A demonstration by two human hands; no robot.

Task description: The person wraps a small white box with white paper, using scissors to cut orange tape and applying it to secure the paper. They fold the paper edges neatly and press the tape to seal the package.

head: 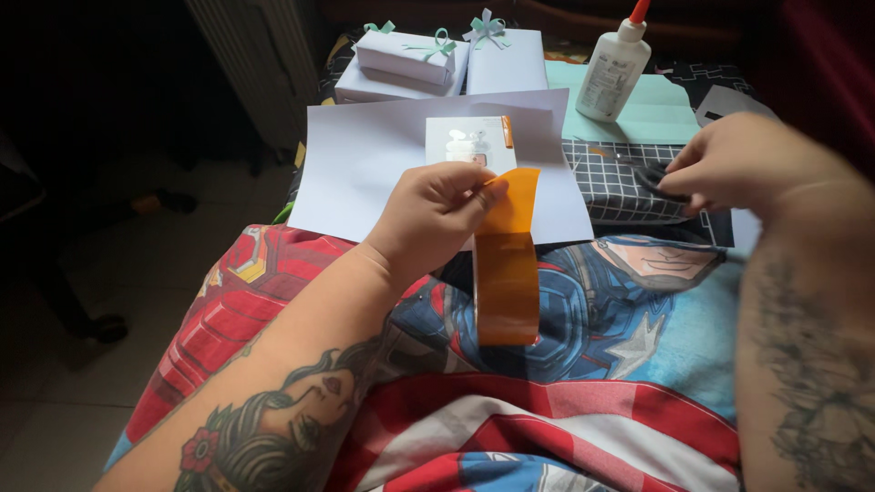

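Comic-print bedspread (pixel 583 401) under white paper (pixel 365 173), left hand (pixel 428 219) pinching orange tape (pixel 507 273).

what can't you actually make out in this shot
Head view only:
- Dark tool: mostly covered by the right hand, so its kind is unclear.
- Small card: its lower edge is behind the left hand.
- Orange strip: pinched end hidden by fingers.
- Room at left: too dark.
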